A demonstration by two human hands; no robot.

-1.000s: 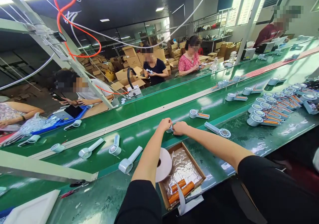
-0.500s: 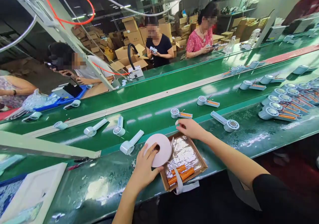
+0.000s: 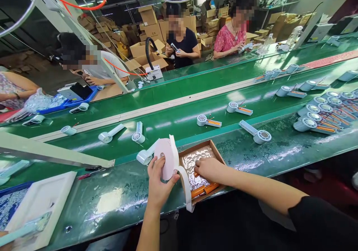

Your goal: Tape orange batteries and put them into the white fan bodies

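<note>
My left hand (image 3: 158, 182) grips a white roll of tape (image 3: 167, 158) and holds it upright above the green bench, a loose strip (image 3: 187, 186) hanging from it. My right hand (image 3: 209, 169) reaches into a shallow cardboard tray (image 3: 214, 148) lined with shiny foil, its curled fingers on orange cylinders (image 3: 205, 188) at the tray's near end. Whether it grips one is hidden. A grey fan part (image 3: 144, 156) lies just behind the roll.
Several small fan units with orange parts lie along the green conveyor (image 3: 179, 122), and a cluster (image 3: 321, 115) sits at the right. A white tray (image 3: 36, 206) stands at the near left. Other people work across the line. A metal frame bar (image 3: 56, 156) crosses the left.
My left hand lifted the tape roll upright from the tray's edge. My right hand left the belt and dropped into the tray onto the orange cylinders. The view shifted down.
</note>
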